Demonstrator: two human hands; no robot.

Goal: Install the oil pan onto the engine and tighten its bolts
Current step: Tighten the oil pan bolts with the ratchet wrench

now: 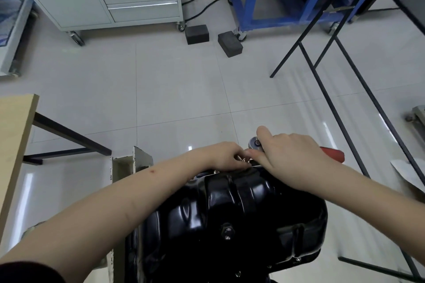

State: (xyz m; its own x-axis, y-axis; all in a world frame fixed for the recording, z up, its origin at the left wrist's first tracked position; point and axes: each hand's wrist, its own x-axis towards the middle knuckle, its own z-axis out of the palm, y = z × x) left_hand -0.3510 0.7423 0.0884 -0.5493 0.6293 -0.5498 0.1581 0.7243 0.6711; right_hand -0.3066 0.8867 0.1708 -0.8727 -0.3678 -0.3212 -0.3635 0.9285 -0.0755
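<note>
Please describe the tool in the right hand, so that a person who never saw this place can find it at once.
Find the glossy black oil pan at the bottom centre. At its far edge both hands meet; the right hand grips a ratchet wrench. It alone has a round silver head and a red handle sticking out to the right.

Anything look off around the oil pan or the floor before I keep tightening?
Nothing wrong shows on the oil pan: it sits seated, no spill on the tiles. Two black blocks lie loose on the floor by the cabinet wheels. The left forearm has a small red mark. Both hands hide the far flange bolt.
</note>
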